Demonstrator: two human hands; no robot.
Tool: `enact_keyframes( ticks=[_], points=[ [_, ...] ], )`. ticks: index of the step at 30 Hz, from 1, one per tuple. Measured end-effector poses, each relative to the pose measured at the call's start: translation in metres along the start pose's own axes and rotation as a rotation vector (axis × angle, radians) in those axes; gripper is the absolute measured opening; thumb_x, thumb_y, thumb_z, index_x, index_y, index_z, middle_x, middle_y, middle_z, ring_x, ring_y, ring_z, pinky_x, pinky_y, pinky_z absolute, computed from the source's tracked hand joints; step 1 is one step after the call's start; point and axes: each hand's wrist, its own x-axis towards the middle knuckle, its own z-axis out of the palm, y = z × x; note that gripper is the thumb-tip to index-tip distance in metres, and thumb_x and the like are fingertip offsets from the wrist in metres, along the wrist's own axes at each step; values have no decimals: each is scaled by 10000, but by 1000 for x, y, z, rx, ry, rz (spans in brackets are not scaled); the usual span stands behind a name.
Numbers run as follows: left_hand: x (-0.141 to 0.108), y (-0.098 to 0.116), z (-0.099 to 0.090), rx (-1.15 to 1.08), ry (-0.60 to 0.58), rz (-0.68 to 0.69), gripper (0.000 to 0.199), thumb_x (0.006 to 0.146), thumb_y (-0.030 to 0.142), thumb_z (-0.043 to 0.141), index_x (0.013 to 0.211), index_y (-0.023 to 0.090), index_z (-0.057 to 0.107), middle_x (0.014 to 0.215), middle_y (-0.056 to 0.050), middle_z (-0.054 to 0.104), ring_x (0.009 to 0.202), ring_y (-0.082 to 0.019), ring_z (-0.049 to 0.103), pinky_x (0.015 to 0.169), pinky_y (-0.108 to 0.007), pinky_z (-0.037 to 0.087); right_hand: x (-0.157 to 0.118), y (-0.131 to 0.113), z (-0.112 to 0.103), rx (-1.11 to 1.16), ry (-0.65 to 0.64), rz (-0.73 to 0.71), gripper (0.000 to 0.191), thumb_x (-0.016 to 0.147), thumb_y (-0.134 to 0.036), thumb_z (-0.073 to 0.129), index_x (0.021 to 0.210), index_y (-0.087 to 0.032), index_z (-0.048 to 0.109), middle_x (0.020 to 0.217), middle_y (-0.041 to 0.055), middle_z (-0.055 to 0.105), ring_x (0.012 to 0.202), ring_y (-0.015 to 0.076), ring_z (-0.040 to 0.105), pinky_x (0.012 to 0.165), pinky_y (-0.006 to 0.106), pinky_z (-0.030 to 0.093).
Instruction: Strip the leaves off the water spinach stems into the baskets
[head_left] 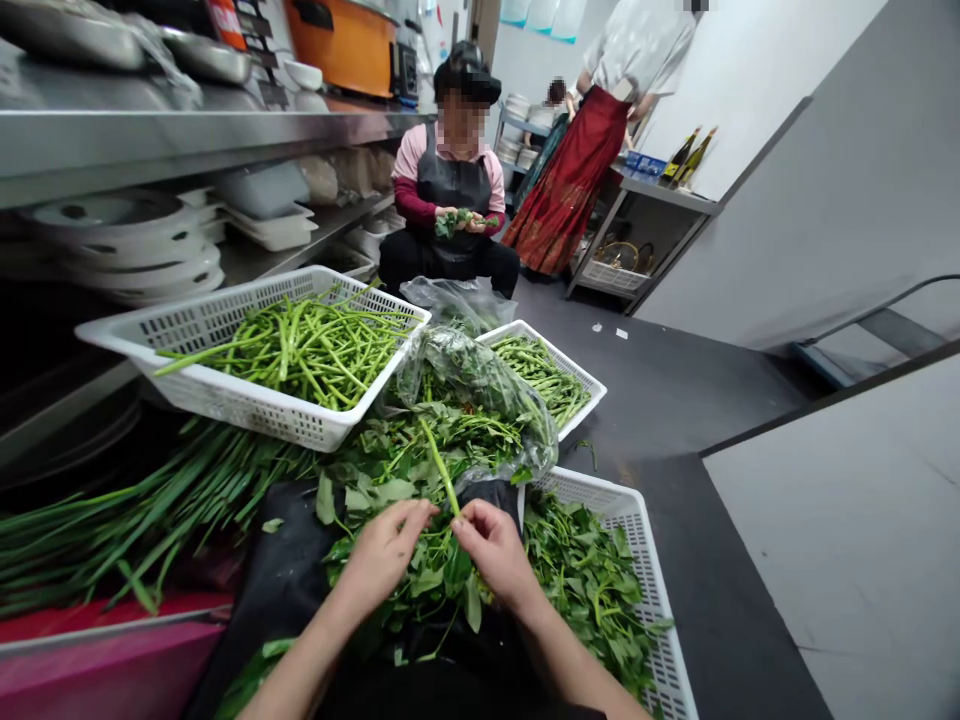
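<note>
My right hand (496, 548) pinches a pale green water spinach stem (441, 466) near its lower end, and the stem points up and away from me. Just left of it, my left hand (388, 552) has its thumb and forefinger pressed together. Whether anything small is between those fingertips is hidden. Beneath both hands, leafy water spinach (427, 585) lies heaped over my black-covered lap. More leafy greens (420, 435) spill out of a clear plastic bag (499, 385) just beyond my hands.
Ahead left stands a white basket (330, 432) of bare stems; smaller basket (600, 390) of green beans beyond. Leaves fill the basket (660, 570) at right. Long green stalks (150, 510) lie left, below a steel shelf (225, 130). A seated person (457, 190) handles greens opposite me.
</note>
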Motion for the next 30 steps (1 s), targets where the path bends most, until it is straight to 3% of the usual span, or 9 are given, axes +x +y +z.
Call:
enact_keyframes(
  ticks=[3,6,9,12,15,20,24,27,30],
  points=[
    [6,6,25,-516,-139,-268,386,784,507,495,806,157,655,780,-71,683,780,-216,629,680,-302,481,-5,4,14,-324,11,-138,237,779,-284,478,582,-180,398,548,-38,394,534,88,350,516,224,254],
    [24,10,33,-893,-26,-400,193,785,287,590,653,145,587,592,-18,618,607,-134,605,616,-227,469,-12,6,20,-533,17,-250,214,792,-204,415,584,-184,368,583,-18,421,565,103,381,543,240,259],
    [49,13,12,-1112,156,-454,277,865,145,457,591,159,497,478,26,535,468,-84,553,531,-182,452,-26,13,21,-583,-91,-255,228,768,-160,413,552,-185,342,558,-24,393,546,101,360,531,241,248],
    [73,15,-24,-1151,263,-458,330,900,128,374,579,172,432,412,65,442,386,-65,493,458,-155,423,-41,22,14,-505,-248,-109,262,731,-152,452,501,-181,331,494,-40,356,497,88,335,494,225,237],
    [79,19,-40,-1144,192,-456,301,882,115,411,591,157,479,421,49,458,414,-84,517,472,-180,453,-36,23,0,-376,-208,-43,161,733,-202,498,577,-177,468,599,-14,499,598,108,453,548,210,317],
    [51,25,-1,-1162,-9,-365,284,884,141,429,639,139,571,747,-57,676,736,-120,642,651,-209,505,13,7,1,-43,-139,108,283,797,-462,485,747,-184,499,695,8,571,566,104,503,466,196,336],
    [36,19,26,-1047,-152,-326,201,851,226,516,693,144,609,838,-53,695,629,-120,619,497,-200,452,36,3,27,158,-182,115,450,737,-644,506,764,-200,435,489,-77,448,378,63,378,371,186,271],
    [44,16,23,-1056,-50,-320,206,821,197,553,636,123,607,693,-41,679,566,-111,592,536,-203,454,29,8,41,295,-140,111,520,703,-720,483,690,-211,379,398,-126,272,319,37,210,330,188,182],
    [59,19,13,-1164,143,-330,275,822,137,535,549,129,566,528,-6,609,548,-99,583,620,-199,469,11,13,39,304,-159,138,528,712,-718,483,647,-204,383,398,-121,251,333,32,188,336,191,152]
  ],
)
